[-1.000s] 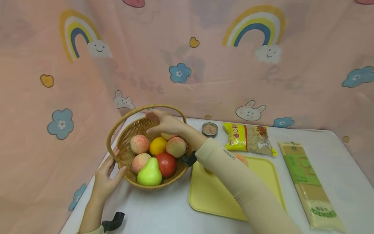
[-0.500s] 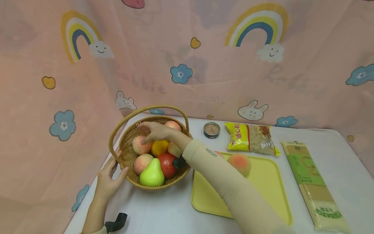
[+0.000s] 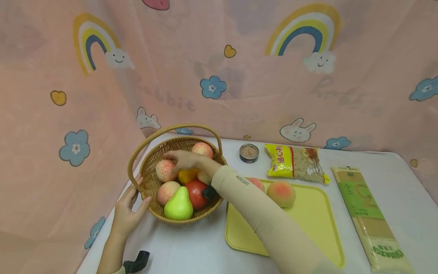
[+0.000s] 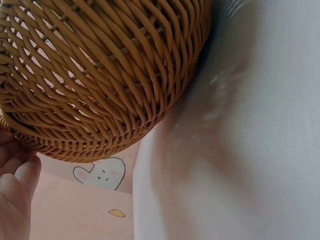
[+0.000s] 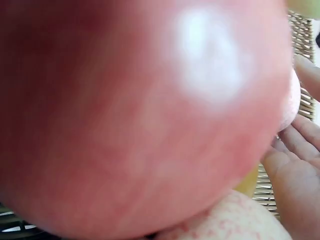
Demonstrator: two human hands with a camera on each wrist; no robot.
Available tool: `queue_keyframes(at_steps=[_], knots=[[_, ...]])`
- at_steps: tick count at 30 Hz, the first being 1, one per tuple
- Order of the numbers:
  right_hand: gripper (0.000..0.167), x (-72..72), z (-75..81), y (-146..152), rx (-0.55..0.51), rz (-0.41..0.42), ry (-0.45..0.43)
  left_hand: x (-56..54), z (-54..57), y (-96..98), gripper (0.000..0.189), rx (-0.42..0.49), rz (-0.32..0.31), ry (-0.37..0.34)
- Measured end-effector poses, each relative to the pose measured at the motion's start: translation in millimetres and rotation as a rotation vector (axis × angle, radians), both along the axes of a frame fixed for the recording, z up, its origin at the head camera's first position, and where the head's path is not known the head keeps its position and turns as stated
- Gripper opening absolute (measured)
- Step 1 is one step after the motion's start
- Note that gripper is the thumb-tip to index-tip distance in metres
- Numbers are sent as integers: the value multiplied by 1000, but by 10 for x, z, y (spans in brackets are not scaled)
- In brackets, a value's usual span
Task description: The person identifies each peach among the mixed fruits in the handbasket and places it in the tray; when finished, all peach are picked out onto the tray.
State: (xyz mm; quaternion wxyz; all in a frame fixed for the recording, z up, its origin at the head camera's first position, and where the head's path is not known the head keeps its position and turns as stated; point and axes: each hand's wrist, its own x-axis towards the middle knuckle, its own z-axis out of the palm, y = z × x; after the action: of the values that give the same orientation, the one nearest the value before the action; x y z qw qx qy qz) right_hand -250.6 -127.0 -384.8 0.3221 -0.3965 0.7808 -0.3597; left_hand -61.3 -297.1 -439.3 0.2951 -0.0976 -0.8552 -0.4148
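Observation:
In the head view a wicker basket [image 3: 186, 221] holds several fruits: a green pear [image 3: 178, 204], a red apple [image 3: 196, 194], a yellow fruit [image 3: 188, 176] and speckled peaches. My left hand [image 3: 126, 213] holds the basket's left side by the handle's foot, thumb in front and fingers behind. Inside the basket, my right hand [image 3: 186, 160] reaches over to the left peach [image 3: 165, 170], fingers along its far side and thumb by its near right. I cannot tell how firmly it touches. The apple [image 5: 150, 115] fills most of the right wrist view.
Right of the basket lies a yellow tray [image 3: 308, 228] with two peaches, one [image 3: 281, 194] in plain sight. Behind it are a round tin [image 3: 249, 153] and a bag of pasta [image 3: 297, 163]. A long noodle packet [image 3: 369, 217] lies at far right. Printed cloth [image 3: 246, 76] hangs behind.
My right hand has come down from over the basket's back edge, toward me, to the left peach. The back peach shows again. My left hand keeps its hold on the basket.

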Motion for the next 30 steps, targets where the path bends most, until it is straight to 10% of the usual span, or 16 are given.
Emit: queue_keyframes(at_steps=[30], knots=[[67, 53, -109, -96, 115, 28, 352, -8, -42, 3, 63, -3, -24, -10]])
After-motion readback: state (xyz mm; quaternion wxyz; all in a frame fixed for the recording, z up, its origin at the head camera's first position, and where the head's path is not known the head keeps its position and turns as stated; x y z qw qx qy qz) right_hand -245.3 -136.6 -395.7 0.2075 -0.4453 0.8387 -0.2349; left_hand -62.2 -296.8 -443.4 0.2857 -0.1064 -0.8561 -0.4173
